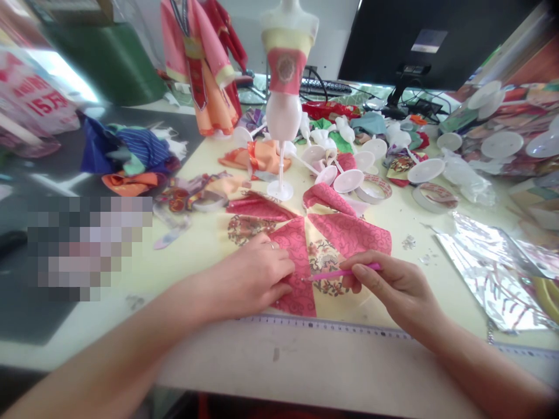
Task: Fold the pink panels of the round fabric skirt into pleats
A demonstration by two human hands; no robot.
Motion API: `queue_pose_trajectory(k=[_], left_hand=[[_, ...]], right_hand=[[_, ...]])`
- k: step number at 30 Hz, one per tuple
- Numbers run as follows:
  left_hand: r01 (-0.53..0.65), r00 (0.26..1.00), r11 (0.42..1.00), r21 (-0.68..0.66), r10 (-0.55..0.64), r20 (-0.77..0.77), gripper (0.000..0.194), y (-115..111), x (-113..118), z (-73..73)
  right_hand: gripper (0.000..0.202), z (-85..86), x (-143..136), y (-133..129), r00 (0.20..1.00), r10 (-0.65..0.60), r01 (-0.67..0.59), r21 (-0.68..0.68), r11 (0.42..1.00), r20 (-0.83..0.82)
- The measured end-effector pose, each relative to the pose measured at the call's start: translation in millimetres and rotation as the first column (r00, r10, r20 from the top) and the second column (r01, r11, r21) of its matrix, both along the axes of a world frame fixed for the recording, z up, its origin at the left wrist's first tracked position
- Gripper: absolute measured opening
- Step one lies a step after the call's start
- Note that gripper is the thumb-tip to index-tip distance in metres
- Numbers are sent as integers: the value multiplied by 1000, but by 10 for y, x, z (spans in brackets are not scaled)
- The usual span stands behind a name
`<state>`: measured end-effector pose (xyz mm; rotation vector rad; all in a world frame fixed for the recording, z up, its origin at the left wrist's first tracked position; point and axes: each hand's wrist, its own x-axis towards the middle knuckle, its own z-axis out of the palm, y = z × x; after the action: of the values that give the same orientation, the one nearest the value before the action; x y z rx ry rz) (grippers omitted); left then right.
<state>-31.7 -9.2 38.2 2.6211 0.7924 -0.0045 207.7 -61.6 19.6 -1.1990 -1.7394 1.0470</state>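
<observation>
A doll-size skirt (301,250) lies spread on the table, with pink patterned panels between cream panels printed with flowers. On its left side rests my left hand (257,270), a ring on one finger. Its slightly bent fingers lie on the cloth and hold nothing that I can see. My right hand (388,279) pinches a slim pink pen-like stick (340,272), and the tip of that stick is at a pink panel near the seam. Small shiny dots sit on the pink cloth by the tip, too small to make out well.
A white doll mannequin (283,116) stands behind the skirt. Beyond are dressed dolls (196,70), white doll stands (349,180), tape rolls (434,198) and a monitor (419,46). A measuring tape (349,329) runs along the front; silvery sheets (498,279) lie at right.
</observation>
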Motion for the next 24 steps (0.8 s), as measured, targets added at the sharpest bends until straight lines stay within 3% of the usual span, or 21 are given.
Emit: queue_pose_trajectory(k=[24], left_hand=[[0,1000,1000,1,0,24,14,-4,-2,-16]], right_hand=[[16,3,-8,10,1000,-17,16,33,999,20]])
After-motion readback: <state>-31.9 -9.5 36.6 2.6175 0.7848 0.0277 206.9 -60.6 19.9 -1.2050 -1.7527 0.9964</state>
